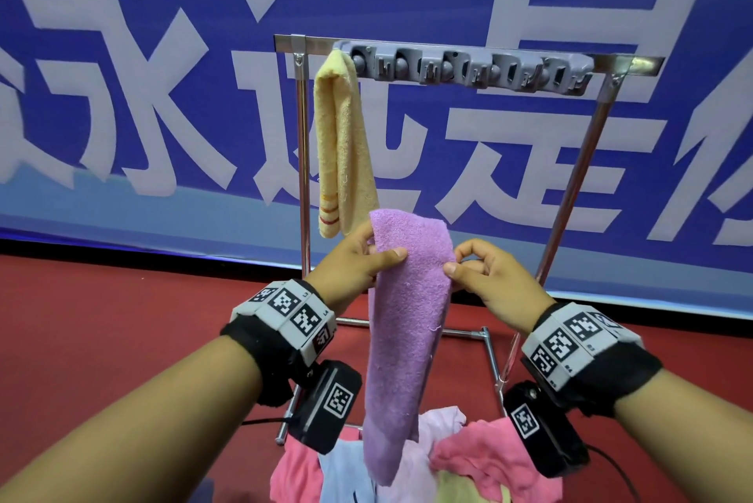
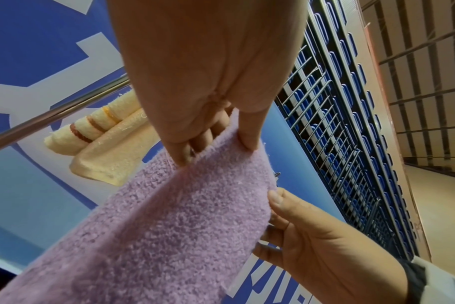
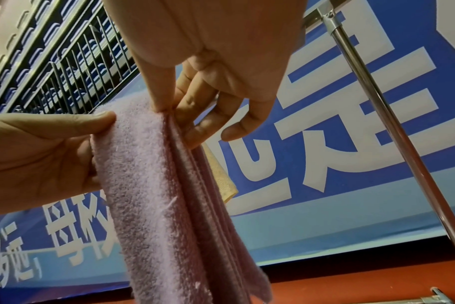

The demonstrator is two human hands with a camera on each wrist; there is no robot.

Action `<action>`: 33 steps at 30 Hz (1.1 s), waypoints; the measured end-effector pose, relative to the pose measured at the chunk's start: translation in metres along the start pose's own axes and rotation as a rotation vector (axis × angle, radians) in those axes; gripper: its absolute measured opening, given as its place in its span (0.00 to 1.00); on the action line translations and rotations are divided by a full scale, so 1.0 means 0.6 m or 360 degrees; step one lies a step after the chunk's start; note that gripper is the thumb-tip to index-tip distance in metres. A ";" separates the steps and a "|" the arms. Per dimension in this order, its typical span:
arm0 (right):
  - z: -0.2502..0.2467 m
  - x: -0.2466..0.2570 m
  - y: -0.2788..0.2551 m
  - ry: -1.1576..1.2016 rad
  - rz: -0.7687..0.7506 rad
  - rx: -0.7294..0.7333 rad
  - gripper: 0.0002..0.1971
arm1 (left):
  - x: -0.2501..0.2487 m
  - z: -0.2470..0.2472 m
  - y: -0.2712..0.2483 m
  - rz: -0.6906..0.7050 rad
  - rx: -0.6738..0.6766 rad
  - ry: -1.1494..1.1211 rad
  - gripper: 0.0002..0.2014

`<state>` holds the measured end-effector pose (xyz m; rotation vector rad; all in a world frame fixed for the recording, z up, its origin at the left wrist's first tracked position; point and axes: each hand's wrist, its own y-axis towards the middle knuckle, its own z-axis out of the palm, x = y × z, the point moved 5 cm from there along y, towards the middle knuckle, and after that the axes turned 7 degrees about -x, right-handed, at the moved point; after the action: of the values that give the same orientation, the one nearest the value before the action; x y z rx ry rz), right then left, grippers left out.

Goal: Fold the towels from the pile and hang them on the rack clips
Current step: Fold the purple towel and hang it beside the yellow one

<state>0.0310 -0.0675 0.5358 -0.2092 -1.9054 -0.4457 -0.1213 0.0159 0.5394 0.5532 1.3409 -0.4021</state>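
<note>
The left hand point(image 1: 353, 260) pinches the upper left edge of a folded lilac terry towel point(image 1: 401, 323), thumb in front and fingers behind. The right hand point(image 1: 495, 275) pinches its right edge between thumb and forefinger. The towel hangs above the pile of pink, blue and yellow towels point(image 1: 468, 457), before the metal rack point(image 1: 578, 160).

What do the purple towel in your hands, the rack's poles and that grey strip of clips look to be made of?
Purple towel: soft looped terry cloth, probably cotton or microfibre; its fuzzy matte pile shows in both wrist views.
Rack poles: shiny polished metal, likely steel or chrome-plated tube, by the bright reflections.
Clip strip: dull grey moulded plastic, it seems, with rounded cast shapes and no shine.
</note>
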 end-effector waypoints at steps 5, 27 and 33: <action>0.000 -0.002 0.003 0.0077 0.0054 -0.0004 0.08 | 0.001 -0.003 0.001 -0.0033 0.0004 -0.0009 0.20; 0.036 0.022 0.013 0.0327 0.0066 0.0350 0.11 | 0.037 -0.004 -0.032 -0.0378 0.0157 0.0225 0.13; 0.019 0.024 0.017 0.0274 0.0068 0.0179 0.10 | 0.030 0.006 -0.022 -0.0258 0.0107 0.0297 0.15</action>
<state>0.0196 -0.0547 0.5474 -0.1326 -1.7477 -0.3161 -0.1226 0.0038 0.5200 0.5498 1.5619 -0.5398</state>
